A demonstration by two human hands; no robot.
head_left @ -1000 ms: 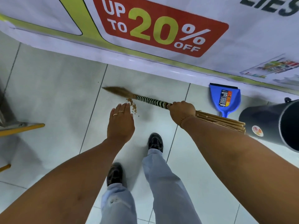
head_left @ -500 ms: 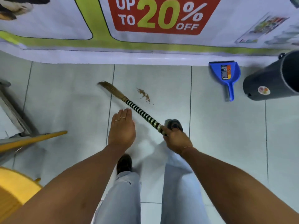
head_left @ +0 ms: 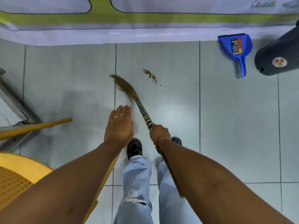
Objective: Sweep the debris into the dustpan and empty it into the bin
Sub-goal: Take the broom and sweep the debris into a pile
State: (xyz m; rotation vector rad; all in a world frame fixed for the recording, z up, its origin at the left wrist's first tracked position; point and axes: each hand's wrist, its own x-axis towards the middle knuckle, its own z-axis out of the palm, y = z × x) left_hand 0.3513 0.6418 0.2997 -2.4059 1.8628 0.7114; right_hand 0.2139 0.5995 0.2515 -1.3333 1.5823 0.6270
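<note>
Right hand [head_left: 159, 134] clenched on broom [head_left: 129, 91] handle | left hand [head_left: 119, 126] flat, empty | debris [head_left: 150, 75] light, loose, scatters easily | grip dustpan [head_left: 235, 47] by handle

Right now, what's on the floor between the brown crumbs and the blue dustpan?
Nothing: the head view shows only bare floor tiles between the debris and the dustpan.

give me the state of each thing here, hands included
broom: held by the right hand, bristles left of the debris, not touching it
debris: small loose pile on the floor, not swept up
dustpan: lying flat by the wall, untouched, apart from the debris
bin: tipped in this view, right of the dustpan
right hand: shut on the broom
left hand: open, flat, empty
</note>
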